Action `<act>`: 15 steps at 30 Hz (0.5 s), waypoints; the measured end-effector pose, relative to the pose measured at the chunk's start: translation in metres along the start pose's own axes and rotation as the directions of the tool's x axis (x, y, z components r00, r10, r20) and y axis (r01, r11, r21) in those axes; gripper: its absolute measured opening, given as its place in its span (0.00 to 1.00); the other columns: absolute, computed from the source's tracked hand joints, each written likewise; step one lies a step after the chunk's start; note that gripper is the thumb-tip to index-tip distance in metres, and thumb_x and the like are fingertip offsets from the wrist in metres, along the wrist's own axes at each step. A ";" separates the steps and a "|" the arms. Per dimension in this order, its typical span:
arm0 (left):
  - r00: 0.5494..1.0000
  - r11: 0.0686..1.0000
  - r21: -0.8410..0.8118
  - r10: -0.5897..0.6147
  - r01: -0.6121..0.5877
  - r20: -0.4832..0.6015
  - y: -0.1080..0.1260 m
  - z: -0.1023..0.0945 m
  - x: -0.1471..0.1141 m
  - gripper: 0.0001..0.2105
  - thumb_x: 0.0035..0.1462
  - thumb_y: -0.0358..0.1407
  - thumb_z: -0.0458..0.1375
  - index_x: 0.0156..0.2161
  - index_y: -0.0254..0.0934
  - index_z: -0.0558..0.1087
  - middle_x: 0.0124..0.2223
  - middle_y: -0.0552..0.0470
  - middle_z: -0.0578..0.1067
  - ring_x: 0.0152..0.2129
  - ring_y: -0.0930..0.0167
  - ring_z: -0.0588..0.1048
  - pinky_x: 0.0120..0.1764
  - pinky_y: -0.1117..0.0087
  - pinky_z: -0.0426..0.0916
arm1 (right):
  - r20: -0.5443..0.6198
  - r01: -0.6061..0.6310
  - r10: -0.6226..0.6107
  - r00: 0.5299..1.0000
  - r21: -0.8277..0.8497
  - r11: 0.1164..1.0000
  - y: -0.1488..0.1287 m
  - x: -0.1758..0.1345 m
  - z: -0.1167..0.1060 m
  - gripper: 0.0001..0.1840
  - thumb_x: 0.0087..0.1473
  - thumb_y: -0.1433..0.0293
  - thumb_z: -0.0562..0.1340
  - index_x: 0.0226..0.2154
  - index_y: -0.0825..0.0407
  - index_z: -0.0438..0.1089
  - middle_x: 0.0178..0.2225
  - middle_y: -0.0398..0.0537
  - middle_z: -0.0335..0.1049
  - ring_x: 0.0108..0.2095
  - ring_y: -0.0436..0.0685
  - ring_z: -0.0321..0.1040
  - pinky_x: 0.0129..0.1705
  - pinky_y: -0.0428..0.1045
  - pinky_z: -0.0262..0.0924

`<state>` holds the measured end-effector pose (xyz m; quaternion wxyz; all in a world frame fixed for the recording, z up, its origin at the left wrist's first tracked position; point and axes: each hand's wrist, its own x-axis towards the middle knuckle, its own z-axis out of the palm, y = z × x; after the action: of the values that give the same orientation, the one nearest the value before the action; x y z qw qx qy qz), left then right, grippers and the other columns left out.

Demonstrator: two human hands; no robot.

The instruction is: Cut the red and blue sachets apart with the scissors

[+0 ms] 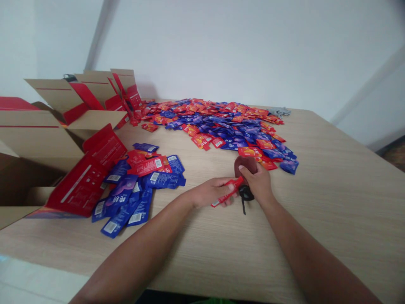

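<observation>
My left hand (pixel 207 192) is closed on a red sachet (pixel 223 196), its far end meeting what my right hand holds. In my right hand (pixel 261 183) is a brown rounded item (pixel 243 164), thumb pressed on its face; its kind is unclear. Just below it a black piece (pixel 246 193) with a short cord hangs between the hands. Beyond my right hand spreads a long pile of red and blue sachets (pixel 228 126). A smaller heap of sachets (pixel 139 190), mostly blue with barcodes showing, lies to the left.
Several opened cardboard boxes with red flaps (pixel 91 181) stand along the left side. A grey crumpled item (pixel 280 111) lies at the far end of the pile. The wooden table (pixel 341 190) reaches back to a white wall (pixel 253 50).
</observation>
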<state>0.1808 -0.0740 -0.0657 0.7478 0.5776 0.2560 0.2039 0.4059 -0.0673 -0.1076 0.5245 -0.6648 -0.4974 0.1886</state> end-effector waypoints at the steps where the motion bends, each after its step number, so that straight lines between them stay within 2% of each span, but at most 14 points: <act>1: 0.999 0.999 0.033 -0.036 0.035 0.015 0.002 -0.002 -0.003 0.23 0.61 0.55 0.67 0.47 0.36 0.80 0.42 0.40 0.82 0.28 0.68 0.79 0.30 0.70 0.69 | -0.002 0.006 -0.006 1.000 -0.027 1.000 0.001 0.001 0.000 0.22 0.52 0.50 0.71 0.34 0.52 0.78 0.29 0.47 0.77 0.30 0.59 0.69 0.32 0.51 0.61; 3: 0.994 0.985 0.135 -0.113 0.112 0.004 0.010 -0.009 -0.009 0.23 0.61 0.56 0.66 0.46 0.36 0.80 0.36 0.41 0.82 0.26 0.67 0.79 0.28 0.70 0.69 | -0.004 0.017 -0.017 1.000 -0.057 0.998 0.002 0.001 0.001 0.22 0.52 0.50 0.71 0.32 0.52 0.77 0.28 0.47 0.76 0.29 0.59 0.69 0.32 0.52 0.61; 5: 0.985 0.956 0.243 -0.148 0.165 -0.086 0.020 -0.021 -0.018 0.23 0.62 0.57 0.64 0.45 0.37 0.78 0.33 0.44 0.81 0.25 0.67 0.79 0.27 0.71 0.68 | -0.010 0.013 -0.014 1.000 -0.055 0.998 0.003 0.001 0.001 0.22 0.52 0.50 0.71 0.33 0.52 0.77 0.29 0.48 0.77 0.29 0.59 0.69 0.33 0.52 0.61; 6: 0.978 0.942 0.287 -0.131 0.173 -0.160 0.027 -0.029 -0.023 0.22 0.62 0.56 0.64 0.45 0.38 0.77 0.33 0.46 0.81 0.25 0.67 0.79 0.27 0.72 0.67 | -0.013 0.006 -0.007 1.000 -0.047 0.999 0.003 0.001 0.002 0.22 0.52 0.50 0.71 0.33 0.52 0.77 0.30 0.49 0.78 0.30 0.60 0.70 0.34 0.52 0.62; 8: 0.945 0.896 0.422 0.012 0.135 -0.328 0.043 -0.049 -0.035 0.19 0.61 0.53 0.63 0.42 0.37 0.77 0.32 0.50 0.79 0.25 0.69 0.77 0.27 0.73 0.66 | -0.015 -0.003 0.003 1.000 -0.030 1.000 0.003 0.001 0.003 0.22 0.51 0.50 0.71 0.35 0.52 0.78 0.32 0.50 0.80 0.31 0.60 0.71 0.36 0.52 0.63; 9: 0.906 0.840 0.521 0.091 0.153 -0.413 0.051 -0.060 -0.043 0.17 0.60 0.51 0.63 0.39 0.37 0.77 0.31 0.52 0.78 0.24 0.70 0.74 0.26 0.73 0.64 | -0.012 -0.003 0.002 1.000 -0.022 1.000 0.004 0.002 0.003 0.22 0.51 0.50 0.71 0.35 0.52 0.78 0.33 0.50 0.80 0.32 0.60 0.71 0.36 0.52 0.63; 11: 0.783 0.731 0.638 0.242 0.242 -0.574 0.064 -0.082 -0.058 0.13 0.58 0.47 0.63 0.36 0.37 0.76 0.29 0.53 0.76 0.23 0.71 0.72 0.25 0.72 0.63 | -0.009 0.005 -0.005 1.000 -0.015 1.000 0.004 0.002 0.004 0.22 0.51 0.50 0.71 0.35 0.52 0.78 0.33 0.50 0.80 0.32 0.61 0.72 0.36 0.52 0.63; 13: 0.670 0.662 0.660 0.312 0.356 -0.674 0.071 -0.103 -0.073 0.11 0.58 0.43 0.60 0.40 0.37 0.77 0.31 0.52 0.77 0.25 0.68 0.74 0.26 0.70 0.65 | -0.009 0.011 -0.011 1.000 -0.024 1.000 0.004 0.003 0.004 0.22 0.51 0.50 0.71 0.35 0.52 0.78 0.32 0.50 0.79 0.32 0.61 0.72 0.35 0.52 0.63; 14: 0.624 0.622 0.654 0.319 0.430 -0.713 0.073 -0.112 -0.080 0.12 0.59 0.42 0.60 0.42 0.37 0.77 0.33 0.50 0.78 0.27 0.66 0.76 0.29 0.68 0.68 | -0.009 0.014 -0.014 1.000 -0.032 0.999 0.004 0.003 0.004 0.22 0.51 0.50 0.71 0.34 0.52 0.78 0.32 0.50 0.79 0.32 0.61 0.71 0.35 0.52 0.63; 15: 0.558 0.565 0.645 0.350 0.515 -0.752 0.074 -0.120 -0.086 0.12 0.59 0.41 0.59 0.44 0.36 0.77 0.37 0.47 0.80 0.32 0.62 0.78 0.34 0.66 0.71 | -0.010 0.016 -0.016 1.000 -0.040 0.999 0.003 0.003 0.004 0.21 0.51 0.50 0.71 0.34 0.52 0.77 0.31 0.50 0.79 0.32 0.61 0.71 0.35 0.52 0.63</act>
<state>0.0387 -0.0161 -0.0057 0.1861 0.6712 0.6675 0.2632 0.4055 -0.0629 -0.1114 0.5150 -0.6721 -0.5039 0.1710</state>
